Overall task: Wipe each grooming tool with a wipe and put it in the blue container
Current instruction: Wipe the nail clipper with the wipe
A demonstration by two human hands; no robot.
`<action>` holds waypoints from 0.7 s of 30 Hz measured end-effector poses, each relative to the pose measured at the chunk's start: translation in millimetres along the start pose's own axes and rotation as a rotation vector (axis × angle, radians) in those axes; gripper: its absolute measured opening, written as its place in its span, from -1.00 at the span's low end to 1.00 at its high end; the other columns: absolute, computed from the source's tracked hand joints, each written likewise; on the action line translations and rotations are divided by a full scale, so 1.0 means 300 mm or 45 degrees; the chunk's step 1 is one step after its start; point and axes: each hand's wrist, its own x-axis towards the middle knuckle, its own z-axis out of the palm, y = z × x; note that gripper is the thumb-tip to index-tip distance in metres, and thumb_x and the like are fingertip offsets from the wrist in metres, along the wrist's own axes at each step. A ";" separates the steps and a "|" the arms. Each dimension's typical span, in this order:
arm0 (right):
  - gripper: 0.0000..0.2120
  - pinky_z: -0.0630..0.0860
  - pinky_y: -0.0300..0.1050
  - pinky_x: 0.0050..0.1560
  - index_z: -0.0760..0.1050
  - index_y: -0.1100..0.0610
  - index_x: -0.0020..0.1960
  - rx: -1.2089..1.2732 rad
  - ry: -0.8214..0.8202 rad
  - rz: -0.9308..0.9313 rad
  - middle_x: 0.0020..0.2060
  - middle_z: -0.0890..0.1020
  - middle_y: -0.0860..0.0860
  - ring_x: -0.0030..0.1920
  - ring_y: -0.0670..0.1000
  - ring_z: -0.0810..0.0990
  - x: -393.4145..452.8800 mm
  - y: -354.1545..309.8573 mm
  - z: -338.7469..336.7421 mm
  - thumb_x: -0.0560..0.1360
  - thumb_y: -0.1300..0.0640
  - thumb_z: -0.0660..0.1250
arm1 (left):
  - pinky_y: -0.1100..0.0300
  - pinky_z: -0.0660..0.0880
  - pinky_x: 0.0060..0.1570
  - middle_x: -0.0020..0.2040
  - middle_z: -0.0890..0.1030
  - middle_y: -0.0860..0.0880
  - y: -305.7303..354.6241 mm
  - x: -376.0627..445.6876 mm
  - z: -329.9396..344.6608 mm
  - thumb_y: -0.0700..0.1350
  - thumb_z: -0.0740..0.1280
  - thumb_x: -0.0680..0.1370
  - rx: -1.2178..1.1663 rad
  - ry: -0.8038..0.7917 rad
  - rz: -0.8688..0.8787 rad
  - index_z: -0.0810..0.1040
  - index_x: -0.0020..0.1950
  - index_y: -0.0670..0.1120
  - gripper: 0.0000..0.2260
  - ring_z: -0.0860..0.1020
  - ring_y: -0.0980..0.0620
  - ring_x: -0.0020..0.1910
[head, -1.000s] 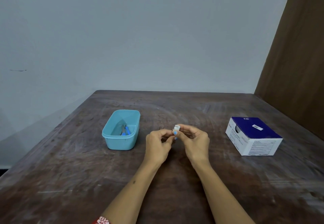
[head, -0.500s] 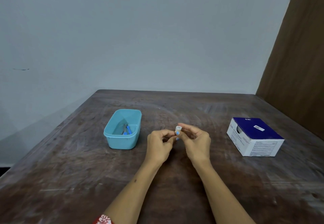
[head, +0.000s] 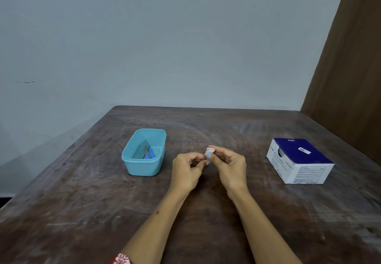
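Observation:
My left hand [head: 186, 170] and my right hand [head: 231, 167] meet above the middle of the table, fingertips touching. My right hand pinches a small crumpled white wipe [head: 210, 150]. My left hand is closed on a thin metal grooming tool; only its tip [head: 188, 150] pokes out beyond the knuckles, and the rest is hidden. The blue container [head: 136, 165] stands on the table left of my hands, open on top. Inside it lie a blue-handled tool [head: 151, 153] and a metal tool beside it.
A blue and white cardboard box [head: 303, 165] sits on the right side of the wooden table [head: 82, 201]. A grey wall lies behind the table's far edge. A brown panel [head: 350, 78] rises along the right side.
Both hands stay together in the same spot. My right fingers have shifted the wipe slightly over the tool; the view has drifted a little.

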 end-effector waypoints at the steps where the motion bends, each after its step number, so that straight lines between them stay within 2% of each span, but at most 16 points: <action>1: -0.80 0.53 -0.36 -0.21 0.64 0.10 -0.11 0.026 0.008 0.011 -0.28 0.71 -0.02 -0.24 -0.09 0.68 0.000 -0.001 -0.001 0.37 0.36 0.44 | 0.20 0.60 -0.14 -0.21 0.69 0.02 0.002 -0.001 -0.001 -0.31 0.39 0.45 0.002 -0.009 0.004 0.68 -0.09 -0.09 -0.85 0.64 0.14 -0.19; 7: -0.86 0.57 -0.21 -0.06 0.63 0.21 -0.13 0.344 0.042 0.212 -0.33 0.69 0.01 -0.23 -0.07 0.65 0.013 0.005 -0.001 0.39 0.40 0.40 | 0.15 0.61 -0.14 -0.20 0.69 0.00 0.011 -0.003 0.006 -0.26 0.44 0.42 -0.094 -0.009 -0.026 0.68 -0.08 -0.10 -0.88 0.65 0.10 -0.18; 10: -0.82 0.56 -0.31 -0.15 0.61 0.26 -0.06 0.319 0.027 0.184 -0.32 0.70 0.00 -0.23 -0.10 0.67 0.010 0.000 -0.001 0.37 0.43 0.41 | 0.15 0.61 -0.15 -0.19 0.69 -0.01 0.003 0.000 0.004 -0.27 0.43 0.43 -0.057 0.012 -0.025 0.68 -0.07 -0.11 -0.88 0.64 0.09 -0.18; 13: -0.78 0.54 -0.35 -0.21 0.63 0.23 -0.07 0.174 0.031 0.088 -0.30 0.71 0.00 -0.24 -0.10 0.68 0.005 -0.004 -0.002 0.33 0.44 0.45 | 0.20 0.60 -0.17 -0.21 0.69 0.00 0.003 -0.002 0.002 -0.30 0.41 0.44 -0.024 0.017 0.005 0.68 -0.10 -0.10 -0.87 0.64 0.11 -0.20; 16: -0.76 0.56 -0.33 -0.19 0.65 0.10 -0.12 -0.092 0.059 -0.042 -0.25 0.70 -0.02 -0.20 -0.10 0.68 0.001 -0.002 -0.002 0.32 0.39 0.48 | 0.24 0.59 -0.17 -0.22 0.69 0.00 -0.001 0.000 0.004 -0.32 0.39 0.44 0.000 0.017 0.018 0.69 -0.12 -0.09 -0.84 0.65 0.11 -0.20; 18: -0.78 0.53 -0.38 -0.16 0.65 0.05 -0.14 -0.248 0.090 -0.131 -0.25 0.70 -0.07 -0.19 -0.17 0.66 -0.003 -0.005 -0.002 0.33 0.35 0.48 | 0.23 0.58 -0.17 -0.22 0.69 0.01 -0.001 0.001 0.006 -0.32 0.40 0.43 -0.005 0.022 0.012 0.69 -0.12 -0.09 -0.84 0.64 0.13 -0.21; 21: -0.84 0.45 -0.49 -0.17 0.67 0.08 -0.11 -0.396 0.126 -0.252 -0.22 0.69 -0.10 -0.15 -0.26 0.62 -0.011 -0.008 0.000 0.37 0.30 0.47 | 0.20 0.59 -0.15 -0.21 0.69 0.03 0.004 0.001 0.010 -0.29 0.42 0.43 -0.038 0.018 -0.003 0.69 -0.09 -0.08 -0.86 0.64 0.13 -0.20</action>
